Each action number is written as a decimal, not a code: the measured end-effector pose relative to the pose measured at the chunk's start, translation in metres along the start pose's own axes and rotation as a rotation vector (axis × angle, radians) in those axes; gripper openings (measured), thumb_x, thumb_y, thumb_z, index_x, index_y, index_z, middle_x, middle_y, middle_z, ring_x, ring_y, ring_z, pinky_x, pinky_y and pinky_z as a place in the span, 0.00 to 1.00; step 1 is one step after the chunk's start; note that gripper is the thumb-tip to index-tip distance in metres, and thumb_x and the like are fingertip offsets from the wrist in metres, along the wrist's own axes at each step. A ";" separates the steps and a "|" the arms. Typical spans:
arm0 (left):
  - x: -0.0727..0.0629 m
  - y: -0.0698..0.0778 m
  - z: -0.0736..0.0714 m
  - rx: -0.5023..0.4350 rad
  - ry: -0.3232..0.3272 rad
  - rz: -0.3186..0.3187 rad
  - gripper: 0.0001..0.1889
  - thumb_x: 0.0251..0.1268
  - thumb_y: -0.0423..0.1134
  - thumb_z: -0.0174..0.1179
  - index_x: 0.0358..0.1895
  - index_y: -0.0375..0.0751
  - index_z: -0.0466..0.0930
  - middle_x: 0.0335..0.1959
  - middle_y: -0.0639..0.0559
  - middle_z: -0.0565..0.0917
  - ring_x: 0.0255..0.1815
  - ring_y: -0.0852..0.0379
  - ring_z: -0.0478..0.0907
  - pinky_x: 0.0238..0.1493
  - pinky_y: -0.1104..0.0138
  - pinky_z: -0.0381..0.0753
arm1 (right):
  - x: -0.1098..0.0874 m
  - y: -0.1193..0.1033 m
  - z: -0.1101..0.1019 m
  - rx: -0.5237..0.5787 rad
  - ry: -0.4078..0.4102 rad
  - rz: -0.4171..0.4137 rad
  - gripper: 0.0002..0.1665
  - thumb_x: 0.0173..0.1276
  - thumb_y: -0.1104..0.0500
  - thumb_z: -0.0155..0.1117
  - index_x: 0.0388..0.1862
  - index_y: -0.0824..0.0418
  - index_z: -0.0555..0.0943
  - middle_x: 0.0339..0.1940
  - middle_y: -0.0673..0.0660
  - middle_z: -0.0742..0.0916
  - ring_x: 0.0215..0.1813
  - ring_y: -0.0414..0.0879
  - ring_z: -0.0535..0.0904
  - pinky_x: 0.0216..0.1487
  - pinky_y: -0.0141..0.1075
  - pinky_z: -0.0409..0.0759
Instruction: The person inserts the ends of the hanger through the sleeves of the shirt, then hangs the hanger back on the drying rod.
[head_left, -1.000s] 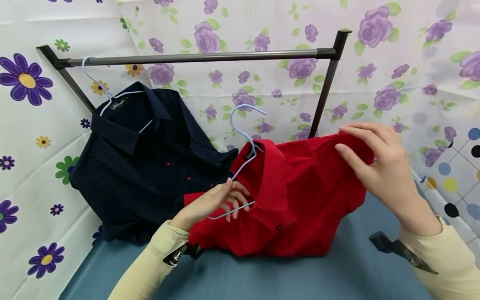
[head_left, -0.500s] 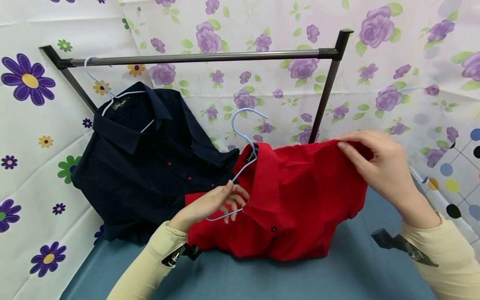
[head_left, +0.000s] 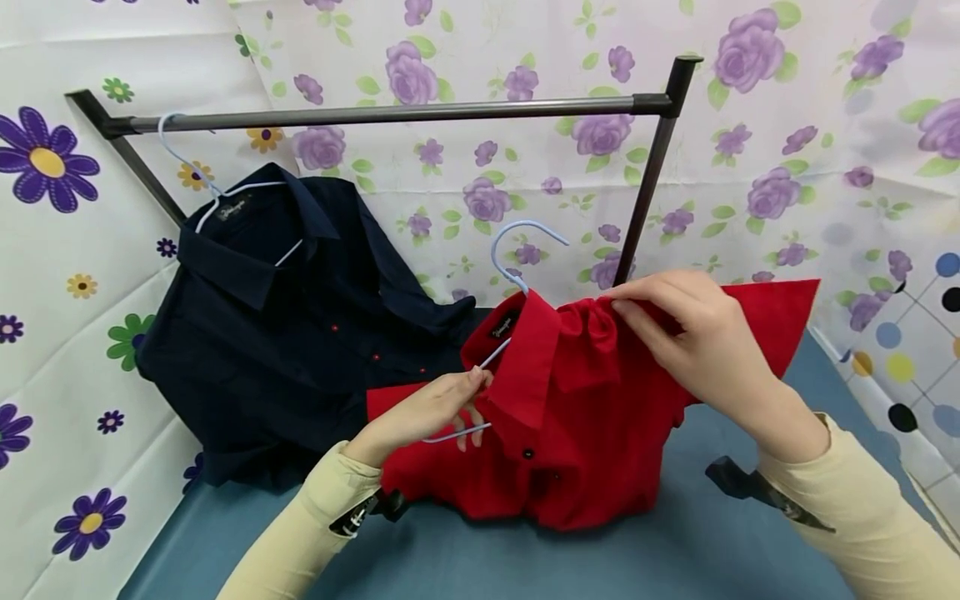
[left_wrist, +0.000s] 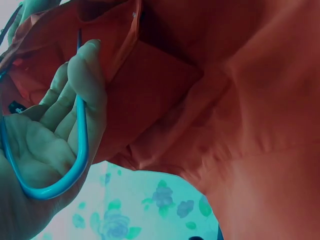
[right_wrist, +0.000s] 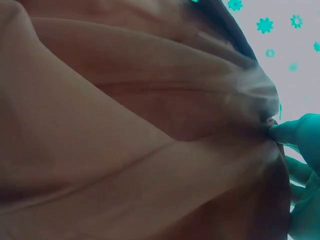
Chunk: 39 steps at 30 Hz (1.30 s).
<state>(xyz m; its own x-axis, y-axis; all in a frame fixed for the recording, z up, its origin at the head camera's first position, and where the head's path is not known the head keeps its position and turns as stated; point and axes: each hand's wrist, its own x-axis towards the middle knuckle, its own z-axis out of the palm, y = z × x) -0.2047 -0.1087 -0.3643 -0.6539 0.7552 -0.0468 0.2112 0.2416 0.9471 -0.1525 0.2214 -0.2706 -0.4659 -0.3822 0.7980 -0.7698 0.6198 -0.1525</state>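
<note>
A red shirt [head_left: 600, 433] with a dark collar label is bunched upright over the table in the head view. Through its neck opening runs a light blue hanger [head_left: 528, 227], its hook rising above the collar and its near end sticking out at the left. My left hand [head_left: 427, 412] holds the hanger's arm; in the left wrist view the hanger [left_wrist: 82, 140] passes under the thumb and curves across the palm. My right hand [head_left: 690, 333] pinches the shirt's shoulder seam, gathering folds towards the collar. The right wrist view shows the pinched cloth [right_wrist: 225, 120] at the fingertips.
A dark metal rack [head_left: 390, 114] stands behind, its bar running across. A navy shirt [head_left: 300, 350] hangs from the bar's left end on another light blue hanger [head_left: 187, 158]. Blue cloth [head_left: 465, 558] covers the table, and flowered sheets [head_left: 480, 50] enclose the back and sides.
My right hand has moved left along the shoulder, bunching the red cloth towards the collar; the sleeve now shows beyond it. The hanger's hook has shifted right and more of its arm is inside the shirt.
</note>
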 end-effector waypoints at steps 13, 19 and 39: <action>-0.006 -0.003 0.000 -0.021 0.023 -0.005 0.52 0.73 0.73 0.34 0.76 0.22 0.52 0.26 0.39 0.85 0.23 0.45 0.83 0.50 0.53 0.82 | 0.004 -0.008 -0.005 -0.167 0.032 -0.061 0.26 0.73 0.43 0.65 0.58 0.60 0.84 0.42 0.60 0.89 0.41 0.57 0.83 0.48 0.56 0.79; -0.009 -0.002 -0.003 -0.033 0.015 0.006 0.54 0.72 0.74 0.33 0.76 0.22 0.51 0.28 0.33 0.85 0.24 0.40 0.84 0.56 0.52 0.79 | 0.002 0.001 -0.037 -0.223 0.003 0.007 0.33 0.67 0.37 0.68 0.59 0.58 0.85 0.47 0.61 0.88 0.47 0.57 0.82 0.54 0.56 0.73; -0.012 0.004 -0.001 0.056 0.014 -0.012 0.47 0.77 0.70 0.34 0.75 0.26 0.58 0.28 0.41 0.87 0.27 0.34 0.84 0.39 0.52 0.85 | -0.016 0.026 -0.039 -0.120 -0.164 -0.095 0.18 0.76 0.44 0.60 0.48 0.54 0.89 0.40 0.49 0.90 0.40 0.44 0.86 0.51 0.20 0.73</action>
<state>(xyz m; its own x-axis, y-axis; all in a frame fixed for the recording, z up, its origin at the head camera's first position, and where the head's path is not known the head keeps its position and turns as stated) -0.1964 -0.1169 -0.3594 -0.6669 0.7433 -0.0526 0.2434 0.2840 0.9274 -0.1483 0.2707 -0.2649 -0.4662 -0.5428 0.6986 -0.7607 0.6491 -0.0033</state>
